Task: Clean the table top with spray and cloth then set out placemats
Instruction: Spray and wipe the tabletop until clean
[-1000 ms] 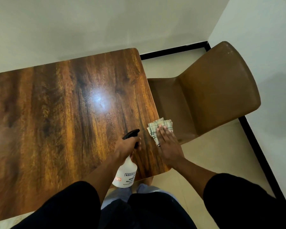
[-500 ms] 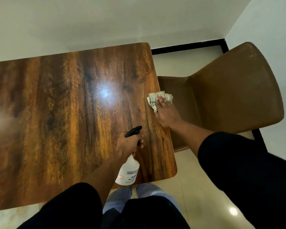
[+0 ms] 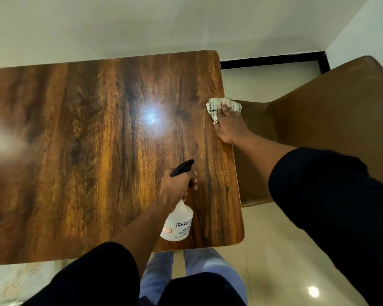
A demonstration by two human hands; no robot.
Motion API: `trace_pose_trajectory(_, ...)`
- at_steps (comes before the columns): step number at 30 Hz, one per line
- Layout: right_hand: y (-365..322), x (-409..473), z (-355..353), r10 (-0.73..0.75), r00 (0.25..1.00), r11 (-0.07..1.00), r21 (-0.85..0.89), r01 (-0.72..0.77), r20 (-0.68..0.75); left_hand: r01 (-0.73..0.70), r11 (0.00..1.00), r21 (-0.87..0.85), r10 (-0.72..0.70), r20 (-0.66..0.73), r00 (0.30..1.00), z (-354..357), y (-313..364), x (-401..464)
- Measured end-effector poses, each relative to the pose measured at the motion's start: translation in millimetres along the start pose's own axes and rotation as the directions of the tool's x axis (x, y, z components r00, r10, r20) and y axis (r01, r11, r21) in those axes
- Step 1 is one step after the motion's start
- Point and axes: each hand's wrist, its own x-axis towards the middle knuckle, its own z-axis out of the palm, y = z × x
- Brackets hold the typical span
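A glossy dark wooden table top (image 3: 97, 151) fills the left and middle of the view. My left hand (image 3: 177, 186) grips the neck of a white spray bottle (image 3: 178, 221) with a black trigger head, held just above the table's near right part. My right hand (image 3: 229, 124) presses flat on a folded pale checked cloth (image 3: 212, 107) at the table's right edge, fingers straight. No placemats are in view.
A brown padded chair (image 3: 318, 129) stands close against the table's right side. White walls meet behind the table, with a black skirting strip (image 3: 272, 60) along the floor. Pale glossy floor tiles (image 3: 263, 250) lie to the near right.
My right hand has slid the cloth farther away along the table's right edge. My left hand with the spray bottle has stayed in about the same place.
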Motion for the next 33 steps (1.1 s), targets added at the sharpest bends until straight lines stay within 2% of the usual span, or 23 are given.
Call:
trace_pose_trajectory(10, -41.3, -137.3, 58.1, 0.136, 0.991, 0.987, 0.089, -0.134, -0.016, -0.04, 0.999, -0.009, 0.041, 0.041, 0.998, -15.0, -22.9, -24.3)
trace_pose_trajectory(14, -44.7, -183.8, 65.1, 0.144, 0.989, 0.985, 0.091, -0.145, 0.009, 0.0, 1.0, -0.011, 0.0, 0.032, 0.999, -24.8, -32.9, -45.4)
trace_pose_trajectory(17, -45.5, -198.9, 59.2, 0.197, 0.975, 0.977, 0.098, -0.187, -0.105, -0.01, 1.0, -0.026, 0.01, -0.007, 1.0, -31.3, -32.7, -60.2)
trace_pose_trajectory(19, -47.1, -199.9, 46.9, 0.258, 0.95, 0.958, 0.171, -0.228, -0.175, -0.033, 0.998, -0.043, 0.033, -0.017, 0.999, -36.5, -31.5, -68.0)
trace_pose_trajectory(21, -52.1, -196.7, 28.2, 0.311, 0.934, 0.924, 0.285, -0.255, -0.174, -0.089, 0.994, -0.067, 0.088, -0.016, 0.996, -45.2, -32.0, -74.0)
trace_pose_trajectory(24, -68.2, -192.0, -3.3, 0.337, 0.927, 0.848, 0.481, -0.222, -0.167, -0.162, 0.983, -0.083, 0.161, -0.024, 0.987, -60.2, -30.4, -84.2)
trace_pose_trajectory(26, -86.5, -191.6, -17.4, 0.339, 0.931, 0.76, 0.622, -0.189, -0.132, -0.207, 0.973, -0.104, 0.204, -0.039, 0.978, -72.3, -27.9, -93.8)
trace_pose_trajectory(30, -135.0, -199.6, -26.0, 0.279, 0.96, 0.495, 0.859, -0.13, -0.015, -0.281, 0.947, -0.154, 0.269, -0.097, 0.958, -106.8, -32.3, -112.3)
trace_pose_trajectory(33, -178.0, -207.7, -20.0, 0.204, 0.979, 0.309, 0.948, -0.072, 0.008, -0.356, 0.915, -0.191, 0.326, -0.172, 0.93, -141.7, -46.0, -125.3)
